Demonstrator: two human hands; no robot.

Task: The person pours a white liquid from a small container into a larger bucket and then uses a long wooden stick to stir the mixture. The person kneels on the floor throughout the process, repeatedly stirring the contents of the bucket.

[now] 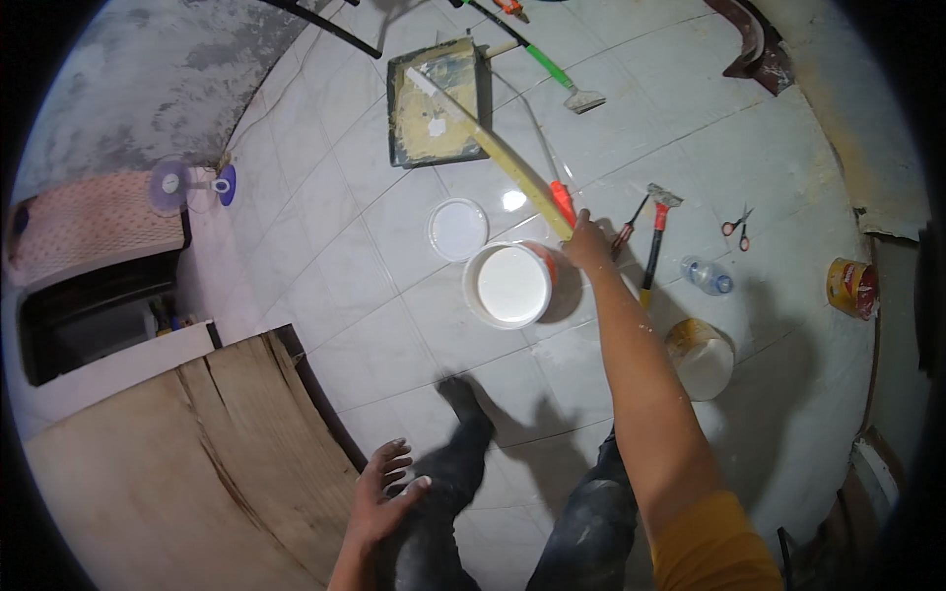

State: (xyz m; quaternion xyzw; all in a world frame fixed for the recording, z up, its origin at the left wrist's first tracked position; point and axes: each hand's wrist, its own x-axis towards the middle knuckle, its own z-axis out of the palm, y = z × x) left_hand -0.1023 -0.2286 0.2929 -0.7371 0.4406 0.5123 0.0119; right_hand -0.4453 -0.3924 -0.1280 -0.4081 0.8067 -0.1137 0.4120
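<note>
Tray, shallow, rectangular, dark-edged (pixel 483 94). On the tile floor, beyond both hands; inside smeared with cream and grey. Probably light and slightly flexible; best lifted by opposite rims.

Bar, long, slim, yellow, pale at the far end (pixel 512 169). Held at its near end by the right hand (pixel 588 243), fingers closed round it; the rest runs away from the grip, up and to the left, its far tip over the tray. Contact between tip and tray cannot be told. Judged light and fairly stiff, perhaps springy along its length; any wet smear would make it slippery. The end hold gives reach but leaves the far end to swing; a hold nearer the middle should balance better.

Bucket, round, white, with white contents (pixel 471 286). Stands just below and left of the right grip. Likely heavy and prone to slop; take by opposite sides beneath the rim, kept level.

Lid, round, white (pixel 458 229). Flat on the floor beside the bucket, left of the right grip. Probably thin, light, bendable; lift by the edge.

Handle, orange (pixel 563 200). Alongside the bar, close to the right fingers; whether touched is unclear. Appears rigid.

Left hand (pixel 381 499): fingers spread, nothing held, above the left thigh.
</note>
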